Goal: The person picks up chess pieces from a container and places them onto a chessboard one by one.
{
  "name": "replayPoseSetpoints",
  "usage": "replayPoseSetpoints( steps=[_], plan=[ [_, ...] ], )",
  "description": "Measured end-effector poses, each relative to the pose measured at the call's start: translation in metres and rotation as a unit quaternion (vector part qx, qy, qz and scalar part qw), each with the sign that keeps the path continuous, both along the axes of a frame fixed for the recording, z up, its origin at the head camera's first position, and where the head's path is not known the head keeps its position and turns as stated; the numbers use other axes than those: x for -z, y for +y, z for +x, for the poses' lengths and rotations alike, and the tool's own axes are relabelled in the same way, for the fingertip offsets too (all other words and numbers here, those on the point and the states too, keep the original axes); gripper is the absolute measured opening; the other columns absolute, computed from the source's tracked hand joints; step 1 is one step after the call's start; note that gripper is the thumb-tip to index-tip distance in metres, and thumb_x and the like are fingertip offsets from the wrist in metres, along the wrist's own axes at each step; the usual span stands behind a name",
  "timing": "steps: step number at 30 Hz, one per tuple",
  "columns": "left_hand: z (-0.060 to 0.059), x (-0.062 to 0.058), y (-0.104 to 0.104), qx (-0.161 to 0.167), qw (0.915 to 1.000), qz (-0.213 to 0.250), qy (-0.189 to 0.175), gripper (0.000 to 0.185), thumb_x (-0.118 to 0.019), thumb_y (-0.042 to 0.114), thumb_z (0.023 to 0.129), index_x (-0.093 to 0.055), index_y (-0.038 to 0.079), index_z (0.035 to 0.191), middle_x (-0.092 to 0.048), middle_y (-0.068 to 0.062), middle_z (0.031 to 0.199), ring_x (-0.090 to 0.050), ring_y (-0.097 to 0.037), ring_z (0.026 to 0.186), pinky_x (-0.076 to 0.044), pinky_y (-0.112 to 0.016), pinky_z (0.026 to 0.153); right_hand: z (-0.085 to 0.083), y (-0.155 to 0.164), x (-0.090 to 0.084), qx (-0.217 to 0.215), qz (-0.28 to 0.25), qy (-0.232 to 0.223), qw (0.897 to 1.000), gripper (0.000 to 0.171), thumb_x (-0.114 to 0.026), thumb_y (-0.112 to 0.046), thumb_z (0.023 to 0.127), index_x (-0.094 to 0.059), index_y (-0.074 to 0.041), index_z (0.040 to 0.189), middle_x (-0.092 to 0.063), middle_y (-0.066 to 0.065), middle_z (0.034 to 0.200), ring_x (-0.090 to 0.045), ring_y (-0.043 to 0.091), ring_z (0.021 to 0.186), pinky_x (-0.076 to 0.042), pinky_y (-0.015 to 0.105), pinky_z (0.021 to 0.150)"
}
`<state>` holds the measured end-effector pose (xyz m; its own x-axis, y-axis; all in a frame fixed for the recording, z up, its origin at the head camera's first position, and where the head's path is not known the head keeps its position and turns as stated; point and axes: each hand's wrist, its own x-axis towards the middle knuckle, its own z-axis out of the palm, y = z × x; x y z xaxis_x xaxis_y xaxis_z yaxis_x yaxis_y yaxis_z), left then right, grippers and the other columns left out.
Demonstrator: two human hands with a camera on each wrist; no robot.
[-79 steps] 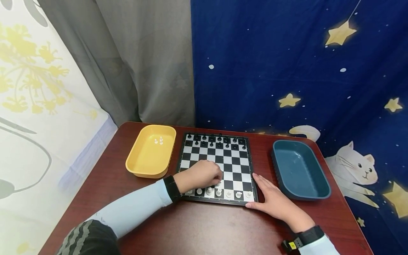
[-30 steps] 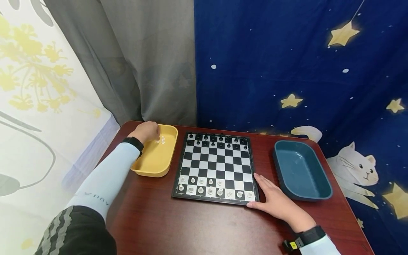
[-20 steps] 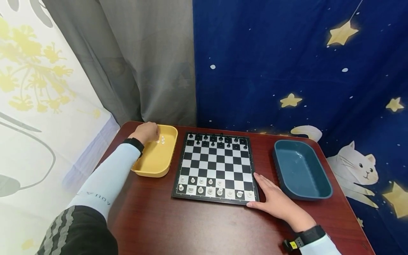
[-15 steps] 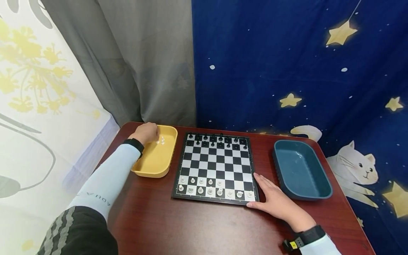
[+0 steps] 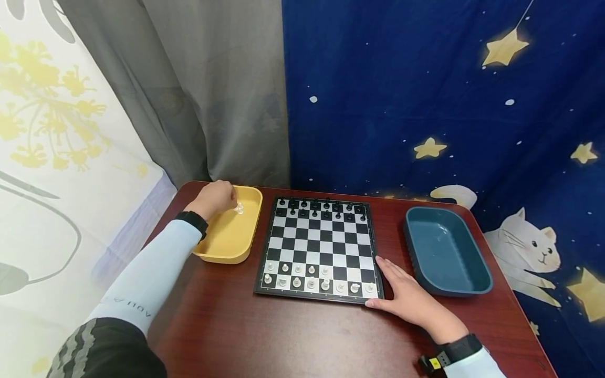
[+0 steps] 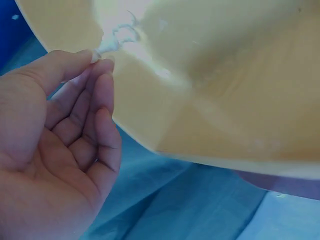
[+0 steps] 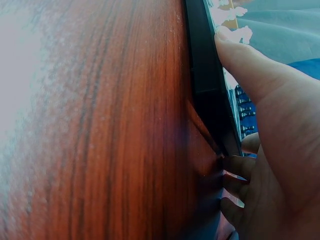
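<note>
In the head view my left hand [image 5: 217, 199] reaches over the far left side of the yellow tray [image 5: 227, 260]. The left wrist view shows its thumb and index fingertip pinching a white chess pawn [image 6: 107, 46], with more white right beside it. My right hand [image 5: 407, 298] rests at the near right corner of the chessboard [image 5: 326, 248], its thumb at the front corner and its fingers, fairly straight, along the right side. White chess pieces [image 5: 325, 284] fill the nearest row, and several white pawns [image 5: 298, 269] stand in the row ahead of it.
Black chess pieces [image 5: 326, 213] occupy the two far rows of the board. A dark teal tray [image 5: 449, 291] stands right of the board, near my right hand. Everything sits on a reddish-brown table [image 5: 293, 336], with curtains [image 5: 246, 94] behind its far edge.
My left hand has moved from the near rows of the board to the yellow tray, uncovering the white pawns there. It now pinches a pawn in the tray. My right hand has stayed put.
</note>
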<state>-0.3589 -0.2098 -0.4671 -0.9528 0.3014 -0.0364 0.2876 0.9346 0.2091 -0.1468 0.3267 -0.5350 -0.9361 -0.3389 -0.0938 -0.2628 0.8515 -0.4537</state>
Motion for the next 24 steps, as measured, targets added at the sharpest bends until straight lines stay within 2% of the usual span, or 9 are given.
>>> replayPoseSetpoints(
  steps=[2, 4, 9, 12, 17, 24],
  plan=[
    [0.007, -0.004, 0.005, 0.013, 0.9998, 0.006, 0.011, 0.04, -0.073, 0.009, 0.094, -0.053, 0.018, 0.06, -0.035, 0.004, 0.063, -0.035, -0.016, 0.059, -0.032, -0.035, 0.06, 0.0, 0.0, 0.0, -0.001, 0.0, 0.002, 1.0, 0.125, -0.082, -0.077, 0.084, -0.033, -0.002, 0.171, -0.039, 0.03, 0.171, -0.037, 0.052, 0.157, -0.037, 0.071, 0.12],
    [0.015, -0.01, 0.013, 0.025, 0.9995, 0.011, 0.018, 0.035, -0.076, 0.012, 0.095, -0.06, 0.017, 0.064, -0.042, 0.003, 0.064, -0.041, -0.018, 0.061, -0.035, -0.036, 0.062, 0.0, 0.0, 0.0, -0.001, 0.002, 0.003, 1.0, 0.126, -0.082, -0.078, 0.084, -0.033, -0.002, 0.171, -0.039, 0.029, 0.171, -0.037, 0.051, 0.157, -0.037, 0.071, 0.12],
    [0.036, -0.025, 0.043, 0.048, 0.9984, 0.013, 0.026, 0.013, -0.08, 0.017, 0.097, -0.078, 0.012, 0.085, -0.063, 0.0, 0.075, -0.058, -0.022, 0.073, -0.047, -0.038, 0.071, -0.001, 0.002, 0.0, 0.001, 0.004, 0.001, 1.0, 0.126, -0.08, -0.08, 0.084, -0.033, -0.003, 0.172, -0.039, 0.029, 0.171, -0.036, 0.051, 0.157, -0.037, 0.071, 0.12],
    [0.046, -0.03, 0.063, 0.066, 0.9974, 0.013, 0.025, 0.009, -0.08, 0.019, 0.099, -0.081, 0.011, 0.093, -0.067, 0.0, 0.079, -0.061, -0.022, 0.074, -0.05, -0.037, 0.072, 0.0, 0.002, 0.0, 0.0, 0.003, 0.002, 1.0, 0.126, -0.081, -0.079, 0.084, -0.033, -0.003, 0.172, -0.039, 0.029, 0.171, -0.036, 0.051, 0.158, -0.037, 0.071, 0.12],
    [0.06, -0.033, 0.102, 0.125, 0.9916, -0.006, 0.032, 0.013, -0.078, 0.021, 0.099, -0.077, 0.017, 0.086, -0.065, 0.003, 0.075, -0.06, -0.018, 0.068, -0.05, -0.034, 0.066, 0.0, 0.001, 0.0, 0.0, 0.0, 0.0, 1.0, 0.126, -0.081, -0.079, 0.084, -0.033, -0.003, 0.172, -0.039, 0.029, 0.171, -0.036, 0.051, 0.158, -0.037, 0.071, 0.12],
    [0.082, -0.028, 0.158, 0.217, 0.9746, -0.023, 0.051, 0.016, -0.079, 0.023, 0.097, -0.073, 0.024, 0.082, -0.064, 0.01, 0.074, -0.06, -0.011, 0.068, -0.051, -0.033, 0.066, 0.0, 0.0, -0.001, 0.001, 0.001, 0.0, 1.0, 0.125, -0.082, -0.078, 0.084, -0.033, -0.002, 0.171, -0.039, 0.029, 0.171, -0.036, 0.051, 0.158, -0.037, 0.071, 0.12]
  ],
)
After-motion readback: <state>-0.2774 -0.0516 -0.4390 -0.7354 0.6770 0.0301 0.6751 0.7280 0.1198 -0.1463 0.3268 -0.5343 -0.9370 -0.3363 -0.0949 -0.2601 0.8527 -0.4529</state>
